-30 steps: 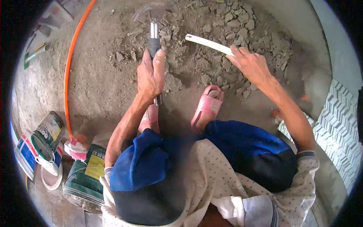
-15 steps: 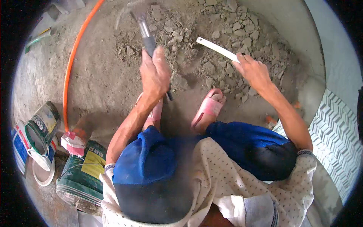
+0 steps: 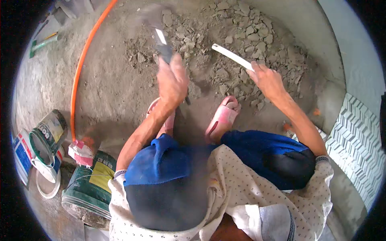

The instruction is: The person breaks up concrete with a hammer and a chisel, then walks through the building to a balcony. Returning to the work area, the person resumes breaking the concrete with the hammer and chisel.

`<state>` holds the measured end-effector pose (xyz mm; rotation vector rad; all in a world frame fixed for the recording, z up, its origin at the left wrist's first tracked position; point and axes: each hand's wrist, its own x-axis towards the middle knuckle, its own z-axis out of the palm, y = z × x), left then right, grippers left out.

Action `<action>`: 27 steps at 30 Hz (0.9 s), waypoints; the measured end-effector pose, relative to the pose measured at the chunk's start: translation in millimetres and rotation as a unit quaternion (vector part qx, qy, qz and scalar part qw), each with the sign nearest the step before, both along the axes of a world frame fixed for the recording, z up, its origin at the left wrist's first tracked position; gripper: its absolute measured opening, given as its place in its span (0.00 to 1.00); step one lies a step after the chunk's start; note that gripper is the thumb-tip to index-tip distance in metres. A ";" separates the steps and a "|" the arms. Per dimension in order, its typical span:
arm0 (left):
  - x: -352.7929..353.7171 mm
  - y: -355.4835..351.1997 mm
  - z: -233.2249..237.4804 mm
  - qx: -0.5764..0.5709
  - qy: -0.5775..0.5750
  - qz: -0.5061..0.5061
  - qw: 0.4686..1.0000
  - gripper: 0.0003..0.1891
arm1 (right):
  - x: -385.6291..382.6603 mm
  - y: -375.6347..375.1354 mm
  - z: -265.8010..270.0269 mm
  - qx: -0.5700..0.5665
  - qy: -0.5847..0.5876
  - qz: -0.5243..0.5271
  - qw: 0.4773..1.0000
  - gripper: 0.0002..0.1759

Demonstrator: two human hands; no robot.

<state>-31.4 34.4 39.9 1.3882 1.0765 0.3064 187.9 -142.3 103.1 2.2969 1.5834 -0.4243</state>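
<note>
Clamping left hand point(image 3: 173, 82) round a dark-gripped, shiny-shafted metal hammer point(image 3: 162, 39) at eleven o'clock, right hand point(image 3: 268, 82) round a narrow white strip point(image 3: 232, 56) at one. Could fling grey rubble point(image 3: 259, 38) toward pink open-toed sandals point(image 3: 222, 117) if swung wide.

The hammer point(image 3: 161, 38) in my left hand point(image 3: 173, 82) blurs (its head point(image 3: 157, 15) a mere smear), the white strip point(image 3: 231, 56) vanishes into my right hand point(image 3: 268, 81), and the top edge cuts off the orange hose point(image 3: 81, 60).
</note>
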 end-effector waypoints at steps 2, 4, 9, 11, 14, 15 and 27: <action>-4.4 -24.6 -36.9 0.094 0.092 -0.130 0.983 0.20 | 2.3 3.0 -0.4 0.004 0.001 0.006 1.000 0.22; -4.0 -19.8 -33.6 0.065 0.087 -0.245 0.964 0.19 | 1.3 4.1 2.2 0.011 0.004 0.008 1.000 0.22; 7.3 16.3 17.5 0.017 0.036 -0.057 0.998 0.21 | 0.0 3.1 1.5 0.013 0.014 0.002 1.000 0.21; 13.1 17.1 26.2 -0.013 -0.010 0.028 0.999 0.22 | -0.6 2.7 3.9 0.003 0.014 -0.004 1.000 0.21; 11.9 3.6 7.6 0.012 0.005 -0.009 1.000 0.22 | -0.9 8.9 3.6 -0.004 0.012 -0.018 1.000 0.21; 4.4 -14.7 -26.9 0.057 0.069 -0.102 0.991 0.22 | -3.3 11.7 6.3 -0.008 0.012 -0.028 1.000 0.20; 25.9 16.9 24.5 0.027 -0.009 -0.005 1.000 0.21 | -4.6 9.6 12.1 -0.012 0.039 -0.065 0.997 0.20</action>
